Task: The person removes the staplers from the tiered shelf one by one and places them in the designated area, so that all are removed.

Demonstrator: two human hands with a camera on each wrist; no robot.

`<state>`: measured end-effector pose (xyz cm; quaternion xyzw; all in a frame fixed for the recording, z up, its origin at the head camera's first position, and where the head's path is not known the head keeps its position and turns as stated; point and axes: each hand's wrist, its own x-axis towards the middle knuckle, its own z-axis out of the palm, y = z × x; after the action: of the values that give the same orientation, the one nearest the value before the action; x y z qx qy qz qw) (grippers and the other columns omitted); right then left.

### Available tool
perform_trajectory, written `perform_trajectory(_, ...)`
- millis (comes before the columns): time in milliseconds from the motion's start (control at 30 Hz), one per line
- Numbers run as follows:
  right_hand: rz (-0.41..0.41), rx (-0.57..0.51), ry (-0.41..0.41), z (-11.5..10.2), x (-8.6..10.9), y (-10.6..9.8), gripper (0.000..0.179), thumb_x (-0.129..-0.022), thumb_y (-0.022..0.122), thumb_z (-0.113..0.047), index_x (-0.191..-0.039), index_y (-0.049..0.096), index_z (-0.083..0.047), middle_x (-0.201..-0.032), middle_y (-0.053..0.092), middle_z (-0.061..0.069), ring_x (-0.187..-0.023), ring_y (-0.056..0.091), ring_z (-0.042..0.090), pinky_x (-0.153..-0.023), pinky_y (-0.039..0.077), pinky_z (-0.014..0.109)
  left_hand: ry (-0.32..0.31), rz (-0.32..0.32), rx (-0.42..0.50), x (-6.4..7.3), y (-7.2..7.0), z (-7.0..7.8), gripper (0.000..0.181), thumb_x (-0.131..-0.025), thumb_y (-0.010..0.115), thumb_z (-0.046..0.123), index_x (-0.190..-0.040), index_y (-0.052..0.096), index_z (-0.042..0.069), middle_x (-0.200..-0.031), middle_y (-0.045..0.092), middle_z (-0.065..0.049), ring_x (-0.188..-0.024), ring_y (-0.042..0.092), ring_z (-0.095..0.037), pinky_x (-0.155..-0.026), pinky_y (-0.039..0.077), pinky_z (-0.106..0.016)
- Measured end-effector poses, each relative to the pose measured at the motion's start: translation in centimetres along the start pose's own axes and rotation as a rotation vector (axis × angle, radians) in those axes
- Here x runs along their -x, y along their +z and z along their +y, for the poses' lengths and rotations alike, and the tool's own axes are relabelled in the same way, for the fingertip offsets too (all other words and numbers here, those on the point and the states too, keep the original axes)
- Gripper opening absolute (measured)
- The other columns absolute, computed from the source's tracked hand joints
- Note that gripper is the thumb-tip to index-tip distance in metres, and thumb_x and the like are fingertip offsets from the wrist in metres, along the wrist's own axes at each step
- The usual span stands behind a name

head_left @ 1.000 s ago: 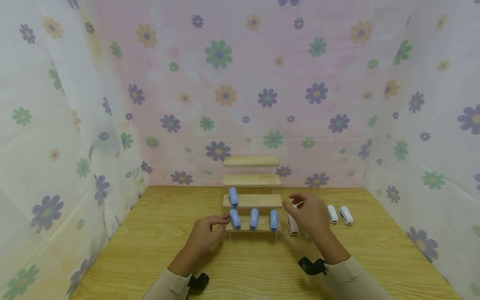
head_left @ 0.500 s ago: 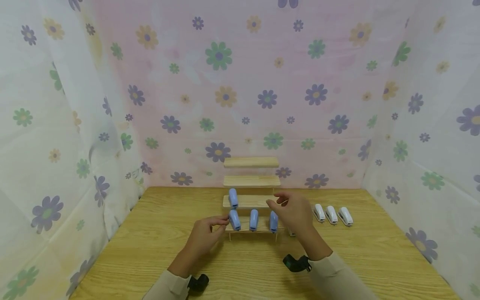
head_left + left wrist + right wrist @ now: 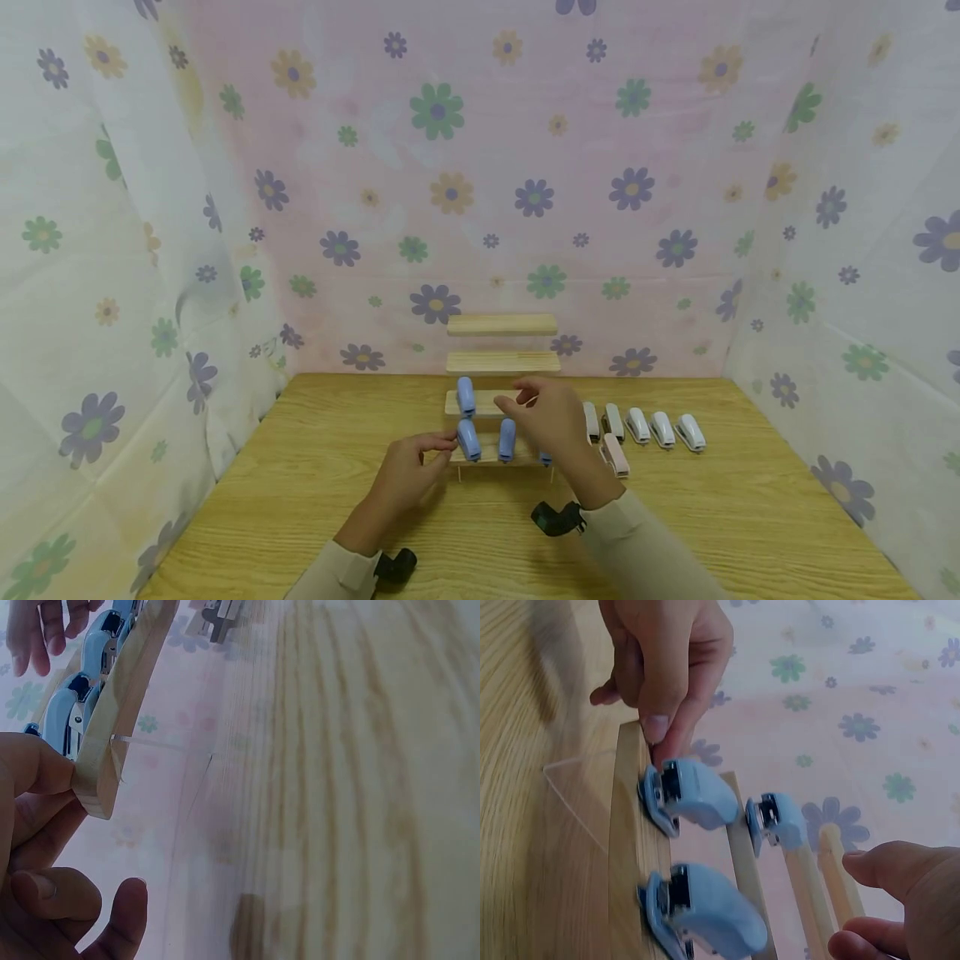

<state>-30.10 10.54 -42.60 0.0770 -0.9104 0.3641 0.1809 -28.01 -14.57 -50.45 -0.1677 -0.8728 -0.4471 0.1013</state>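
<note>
My left hand pinches the left end of the lowest board of a stepped wooden rack, thumb and fingers seen against the board in the left wrist view. On that board stand several small blue staplers: a left one, a middle one and a right one, mostly covered by my right hand. Another blue stapler sits at the left of the second board. My right hand hovers before that board, thumb and fingertips apart, with nothing between them in the right wrist view.
Right of the rack, several white staplers lie in a row on the wooden table. A pale pink stapler lies in front of them. Flowered cloth closes off the back and both sides.
My right hand has moved left from beside the rack to in front of the second board, uncovering the pink stapler and more white ones. The left hand keeps its place.
</note>
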Motion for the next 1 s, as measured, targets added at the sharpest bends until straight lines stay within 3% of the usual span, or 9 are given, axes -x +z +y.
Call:
perform_trajectory(367,-0.039,-0.063,-0.014,-1.7,-0.4,1.9,0.047,-0.087,0.081,-0.05,-0.122,0.076,-0.019,-0.095,0.075,-0.006,-0.085,0.07,0.014,-0.063,0.056,0.03,-0.009,-0.011,0.003,0.0,0.0,-0.3,0.019,-0.1,0.069,0.019,-0.114,0.081,0.014,-0.13,0.072,0.008,-0.04,0.021,0.0,-0.038,0.027,-0.017)
perform_trajectory(600,-0.049,-0.048,-0.023,-2.0,-0.7,2.8,0.052,-0.086,0.08,-0.055,-0.123,0.076,-0.018,-0.104,0.077,-0.003,-0.086,0.072,0.015,-0.063,0.057,0.031,0.0,-0.009,-0.02,-0.1,0.0,-0.3,0.019,-0.1,0.068,0.019,-0.113,0.081,0.015,-0.13,0.073,0.008,-0.038,0.022,0.001,-0.038,0.027,-0.017)
perform_trajectory(1000,-0.075,-0.012,-0.017,-2.5,-1.0,4.2,0.057,-0.085,0.078,-0.06,-0.125,0.076,-0.019,-0.104,0.078,-0.002,-0.08,0.07,0.013,-0.062,0.054,0.03,0.005,-0.015,0.0,0.0,0.0,-0.4,0.019,-0.1,0.069,0.017,-0.114,0.081,0.013,-0.131,0.072,0.007,-0.04,0.021,-0.001,-0.038,0.026,-0.016)
